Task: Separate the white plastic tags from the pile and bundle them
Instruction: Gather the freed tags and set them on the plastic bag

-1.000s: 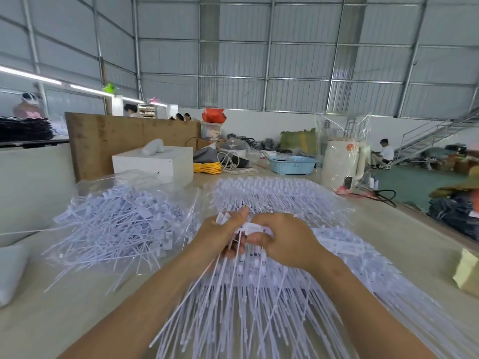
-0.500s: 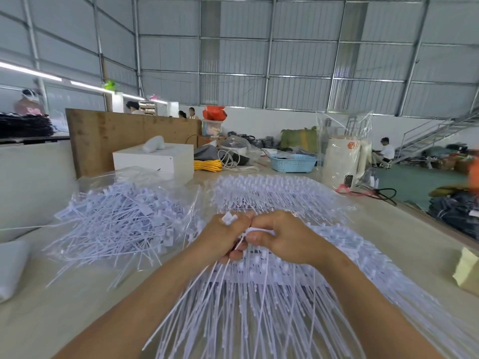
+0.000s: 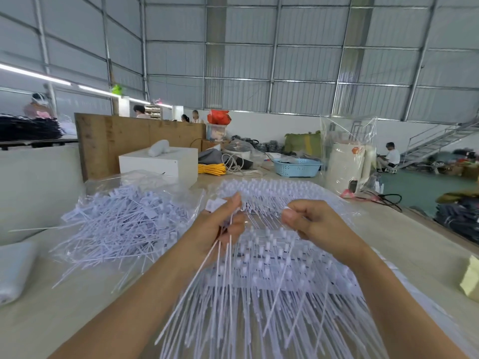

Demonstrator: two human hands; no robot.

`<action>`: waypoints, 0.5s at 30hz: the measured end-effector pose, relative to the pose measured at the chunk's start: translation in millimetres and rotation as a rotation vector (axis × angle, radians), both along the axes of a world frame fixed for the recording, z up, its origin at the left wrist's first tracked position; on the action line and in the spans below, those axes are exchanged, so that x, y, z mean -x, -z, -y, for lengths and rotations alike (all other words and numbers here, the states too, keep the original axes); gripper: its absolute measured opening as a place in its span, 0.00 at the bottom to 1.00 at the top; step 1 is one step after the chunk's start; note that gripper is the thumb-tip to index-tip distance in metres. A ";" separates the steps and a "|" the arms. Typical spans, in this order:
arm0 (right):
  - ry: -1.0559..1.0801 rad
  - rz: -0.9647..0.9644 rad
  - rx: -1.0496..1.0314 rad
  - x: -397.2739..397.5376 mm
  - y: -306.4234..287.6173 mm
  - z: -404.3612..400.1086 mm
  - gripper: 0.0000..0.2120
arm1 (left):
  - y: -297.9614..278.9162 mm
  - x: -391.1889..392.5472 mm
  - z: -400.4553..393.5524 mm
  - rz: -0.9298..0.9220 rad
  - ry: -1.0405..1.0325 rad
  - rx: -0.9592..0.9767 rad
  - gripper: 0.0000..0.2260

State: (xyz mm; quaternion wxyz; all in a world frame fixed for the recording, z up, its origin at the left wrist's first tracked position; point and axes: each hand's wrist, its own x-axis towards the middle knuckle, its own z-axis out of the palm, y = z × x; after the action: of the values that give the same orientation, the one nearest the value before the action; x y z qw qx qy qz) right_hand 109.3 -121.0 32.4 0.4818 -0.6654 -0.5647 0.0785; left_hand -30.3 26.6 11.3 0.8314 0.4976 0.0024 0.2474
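Observation:
A wide pile of white plastic tags [image 3: 274, 275] joined in rows lies on the table in front of me, tails pointing toward me. My left hand [image 3: 220, 226] grips a small bunch of separated tags [image 3: 220, 257], heads sticking out above the thumb and tails hanging down. My right hand [image 3: 313, 224] hovers over the pile to the right with its fingers curled closed; I see nothing clearly held in it. A loose heap of separated tags [image 3: 121, 224] lies on clear plastic at the left.
A white box [image 3: 160, 161] and a wooden board [image 3: 124, 136] stand behind the heap. A blue basket [image 3: 298, 167], yellow cord [image 3: 211, 169] and a wrapped white roll [image 3: 344, 167] sit at the back. A yellow object [image 3: 470, 279] lies at the right edge, a white bag [image 3: 13, 273] at the left.
My hands, which were pressed together over the pile, have pulled apart. The left hand now holds the bunch alone and the right has moved to the right.

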 end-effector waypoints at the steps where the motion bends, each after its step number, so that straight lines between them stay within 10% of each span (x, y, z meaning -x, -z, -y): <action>1: -0.057 -0.014 0.027 2.7 0.3 -1.3 0.13 | 1.1 -1.6 0.9 0.006 -0.028 -0.010 0.07; 7: -0.129 0.192 0.196 12.8 3.2 -10.5 0.07 | 16.1 -10.9 15.2 -0.226 -0.126 -0.337 0.17; 15: -0.176 -0.056 0.137 19.2 7.6 -14.3 0.17 | 22.8 -12.3 18.4 -0.283 -0.224 -0.394 0.19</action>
State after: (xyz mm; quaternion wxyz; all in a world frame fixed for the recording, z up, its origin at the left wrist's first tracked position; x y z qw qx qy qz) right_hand 90.1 -106.6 24.8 0.4421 -0.6420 -0.6007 0.1777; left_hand -17.9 8.2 -11.5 0.6774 0.6760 0.1253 0.2615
